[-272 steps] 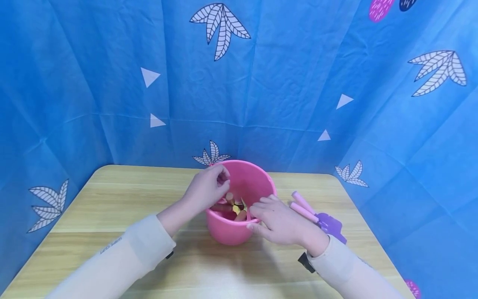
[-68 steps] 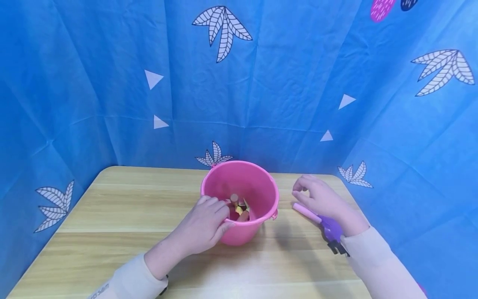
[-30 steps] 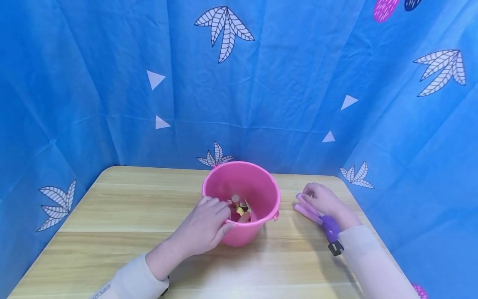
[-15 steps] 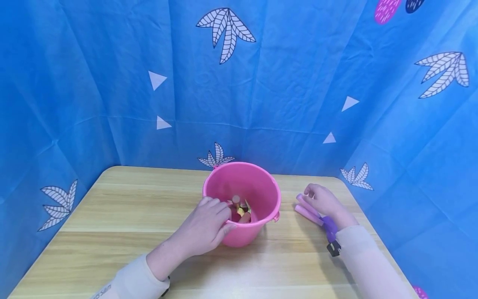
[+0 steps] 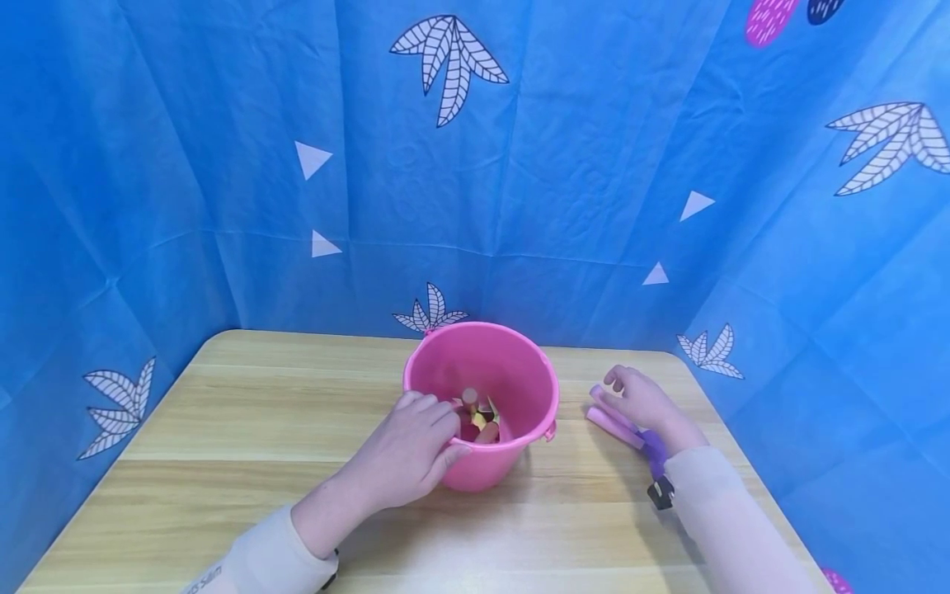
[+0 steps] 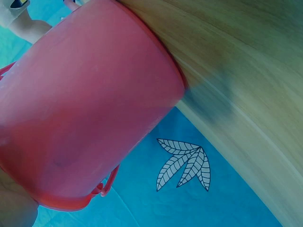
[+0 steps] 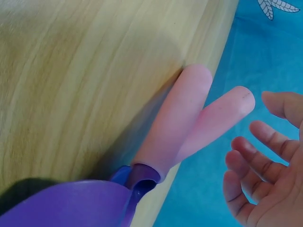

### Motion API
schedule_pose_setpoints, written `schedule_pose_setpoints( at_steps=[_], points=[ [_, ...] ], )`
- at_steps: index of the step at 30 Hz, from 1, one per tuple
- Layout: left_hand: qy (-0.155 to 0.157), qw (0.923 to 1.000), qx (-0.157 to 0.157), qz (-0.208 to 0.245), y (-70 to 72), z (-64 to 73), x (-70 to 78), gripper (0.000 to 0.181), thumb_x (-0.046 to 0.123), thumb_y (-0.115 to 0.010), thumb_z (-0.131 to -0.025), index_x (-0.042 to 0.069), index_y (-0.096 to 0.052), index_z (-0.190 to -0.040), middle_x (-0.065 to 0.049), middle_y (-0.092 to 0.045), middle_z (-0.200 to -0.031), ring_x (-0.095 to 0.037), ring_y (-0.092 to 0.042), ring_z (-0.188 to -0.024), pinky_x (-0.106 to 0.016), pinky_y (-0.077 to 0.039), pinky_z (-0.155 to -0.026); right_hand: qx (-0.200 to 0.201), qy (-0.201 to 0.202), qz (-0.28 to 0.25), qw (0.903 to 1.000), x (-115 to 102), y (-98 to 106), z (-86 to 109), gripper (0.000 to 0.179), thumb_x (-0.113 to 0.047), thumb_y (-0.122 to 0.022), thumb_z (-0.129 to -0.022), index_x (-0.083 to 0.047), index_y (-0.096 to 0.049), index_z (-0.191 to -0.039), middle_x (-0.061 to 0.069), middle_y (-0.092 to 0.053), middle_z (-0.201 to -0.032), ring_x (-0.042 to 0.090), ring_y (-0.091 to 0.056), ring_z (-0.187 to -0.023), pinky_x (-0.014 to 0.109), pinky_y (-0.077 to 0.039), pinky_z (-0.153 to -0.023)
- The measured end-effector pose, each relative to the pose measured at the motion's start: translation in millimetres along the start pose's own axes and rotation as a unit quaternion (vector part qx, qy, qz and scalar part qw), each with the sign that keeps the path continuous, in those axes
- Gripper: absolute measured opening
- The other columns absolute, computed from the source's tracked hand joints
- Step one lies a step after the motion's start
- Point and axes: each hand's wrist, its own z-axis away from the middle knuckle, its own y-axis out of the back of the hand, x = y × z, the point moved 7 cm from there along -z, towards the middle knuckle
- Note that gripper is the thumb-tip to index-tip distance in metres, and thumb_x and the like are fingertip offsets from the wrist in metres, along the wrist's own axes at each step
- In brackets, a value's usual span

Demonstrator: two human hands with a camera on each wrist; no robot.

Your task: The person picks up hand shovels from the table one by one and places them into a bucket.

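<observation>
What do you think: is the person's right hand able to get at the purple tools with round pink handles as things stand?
Probably yes: the right hand, holding nothing, is close beside the pink handles, and the right wrist view shows nothing in between.

Brown and yellow pieces (image 5: 486, 433) showed against a solid pink bucket (image 5: 512, 384), while purple tools (image 7: 71, 203) bore pale pink handles (image 7: 175, 118). Tan grain streaked the wooden tabletop (image 5: 297, 396). Dark-outlined white leaves (image 5: 450, 62), white triangles (image 5: 311, 159) and flecked ovals (image 5: 770, 21) in magenta and navy patterned the blue backdrop cloth (image 5: 579, 165), and dark lettering (image 5: 204, 580) marked a cream left sleeve (image 5: 278, 549).
</observation>
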Motion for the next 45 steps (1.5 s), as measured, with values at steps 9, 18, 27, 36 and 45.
schedule_pose_setpoints(
  at_steps=[9, 18, 27, 36, 45],
  points=[
    [-0.001, 1.0000, -0.001, 0.000, -0.5, -1.1, -0.1, 0.033, 0.051, -0.043, -0.103, 0.024, -0.058, -0.091, 0.012, -0.055, -0.091, -0.009, -0.047, -0.092, -0.034, -0.039, -0.090, -0.013, -0.029, -0.012, 0.9994, 5, -6, 0.1, 0.047, -0.040, -0.059, -0.100, 0.002, -0.056, -0.122, 0.022, -0.062, -0.112, 0.037, -0.060, -0.101, 0.056, -0.047, -0.090],
    [0.001, 1.0000, 0.000, 0.002, -1.4, -0.6, -0.1, 0.033, 0.051, -0.043, -0.104, 0.024, -0.058, -0.092, 0.012, -0.055, -0.090, -0.009, -0.047, -0.091, -0.034, -0.039, -0.090, -0.021, -0.030, -0.017, 0.9992, 12, -17, -4.5, 0.043, -0.036, -0.062, -0.099, 0.000, -0.055, -0.122, 0.016, -0.063, -0.105, 0.029, -0.061, -0.093, 0.050, -0.049, -0.085],
    [-0.002, 1.0000, 0.000, -0.007, -2.6, -0.3, -0.2, 0.033, 0.051, -0.043, -0.104, 0.024, -0.058, -0.093, 0.011, -0.058, -0.095, -0.010, -0.049, -0.094, -0.035, -0.039, -0.091, -0.029, -0.044, -0.026, 0.9983, 13, -21, -4.9, 0.039, -0.038, -0.055, -0.102, -0.003, -0.056, -0.120, 0.011, -0.063, -0.096, 0.026, -0.060, -0.086, 0.049, -0.048, -0.085],
    [0.000, 1.0000, 0.001, -0.005, -2.4, -0.5, -0.6, 0.033, 0.051, -0.043, -0.104, 0.024, -0.058, -0.092, 0.011, -0.056, -0.092, -0.009, -0.048, -0.092, -0.034, -0.039, -0.090, -0.027, -0.039, -0.022, 0.9986, 15, -23, -6.7, 0.035, -0.035, -0.056, -0.102, -0.005, -0.056, -0.119, 0.010, -0.063, -0.093, 0.026, -0.059, -0.084, 0.051, -0.048, -0.086],
    [0.000, 1.0000, 0.003, -0.007, -2.6, -0.6, -0.9, 0.034, 0.052, -0.043, -0.103, 0.024, -0.059, -0.093, 0.011, -0.059, -0.095, -0.009, -0.049, -0.094, -0.035, -0.039, -0.091, -0.024, -0.039, -0.022, 0.9987, 14, -22, -7.0, 0.034, -0.035, -0.054, -0.103, -0.005, -0.056, -0.119, 0.008, -0.063, -0.092, 0.024, -0.059, -0.083, 0.050, -0.048, -0.086]
  ],
)
